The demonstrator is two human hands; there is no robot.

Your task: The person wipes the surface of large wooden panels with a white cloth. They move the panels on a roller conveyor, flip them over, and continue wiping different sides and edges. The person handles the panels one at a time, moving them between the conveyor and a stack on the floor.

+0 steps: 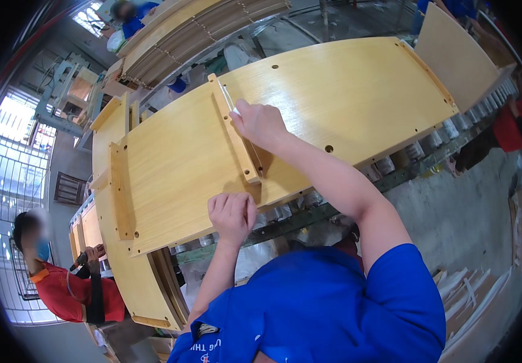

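A long, pale yellow wooden panel (179, 136) with curved ends and several holes lies in front of me. Across its middle runs a wooden strip (235, 136), which also has holes. My right hand (261, 124) is closed at the strip's right side, in a pinch on a thin white stick-like thing (228, 98) that lies along the strip; its kind is unclear. Just below the strip's near end, my left hand (232, 215) is curled closed at the panel's front edge. Whatever its fingers may hold is hidden.
Rollers of a conveyor (385, 164) carry the panel. Similar panels (137, 284) lie at the left, where a person in red (70, 290) holds a tool. Stacked boards (194, 42) stand behind. At the far right is an upright board (454, 54), with another person's red sleeve (518, 124) nearby.
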